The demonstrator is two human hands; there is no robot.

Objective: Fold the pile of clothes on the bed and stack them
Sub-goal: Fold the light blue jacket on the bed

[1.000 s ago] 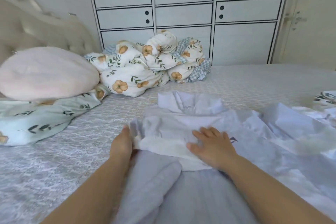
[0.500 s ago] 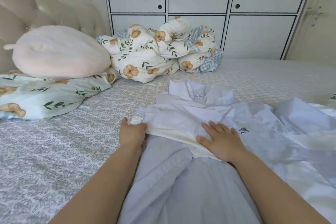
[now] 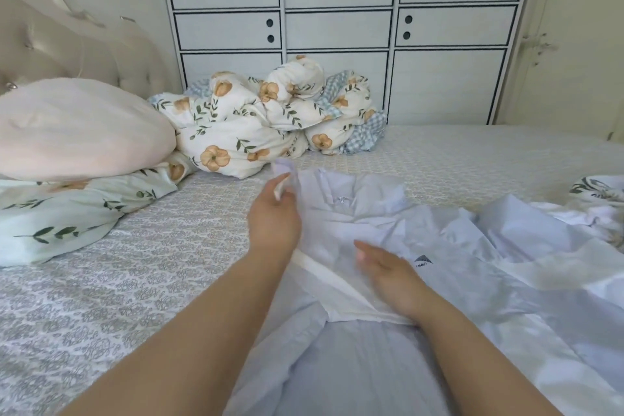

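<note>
So the left hand has come up off the bed since half a second ago: back then it was gripping the sleeve edge low down at the left side of the garment, and now it's lifted toward the middle of the frame with the sleeve cuff pinched between thumb and fingers, swinging it in over the chest. The right hand was pressed flat on the fabric a moment ago; now its fingers are straight and relaxed, looks like it's just lifting or hovering over the front, holding nothing. The pale blue jacket itself lies spread out in the centre and lower right of the frame, collar pointing away, right beside more white clothes at the right edge. My read is the sleeve fold is mid-swing, so this first piece is maybe a third folded and nothing is stacked yet. Floral duvet and pink pillow sit upper left, well out of the way.
</note>
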